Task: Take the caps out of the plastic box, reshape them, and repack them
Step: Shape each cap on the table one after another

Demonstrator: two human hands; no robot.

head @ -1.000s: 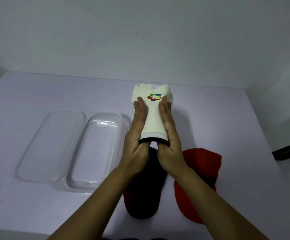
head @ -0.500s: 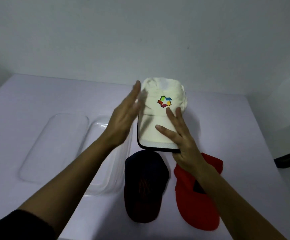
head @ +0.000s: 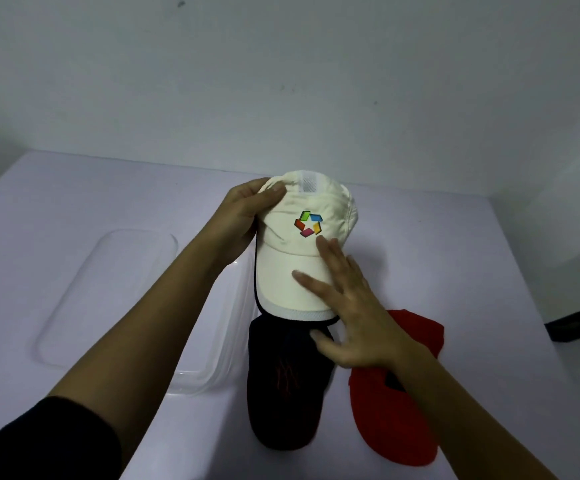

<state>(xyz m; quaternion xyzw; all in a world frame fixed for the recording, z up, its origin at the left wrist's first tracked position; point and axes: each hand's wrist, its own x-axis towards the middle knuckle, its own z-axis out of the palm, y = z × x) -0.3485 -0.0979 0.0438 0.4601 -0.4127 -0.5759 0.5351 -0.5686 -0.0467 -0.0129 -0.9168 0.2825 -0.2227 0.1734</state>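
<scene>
A cream cap (head: 288,258) with a coloured logo is held above the table, brim toward me. My left hand (head: 243,220) grips the left side of its crown, thumb on top. My right hand (head: 347,306) holds the right edge of the brim, fingers straight on top and the thumb under the rim. Below lie a dark navy cap (head: 285,389) and a red cap (head: 396,410), side by side on the table. The clear plastic box (head: 212,362) stands left of the navy cap, partly hidden by my left forearm.
The box's clear lid (head: 108,292) lies flat to the left of the box. The white table (head: 472,271) meets a white wall behind. A dark object (head: 579,323) sits past the table's right edge.
The cream cap was squeezed narrow between both palms, then opened to full shape. My left hand swung off the cap and now grips its crown; my right hand shifted onto the brim.
</scene>
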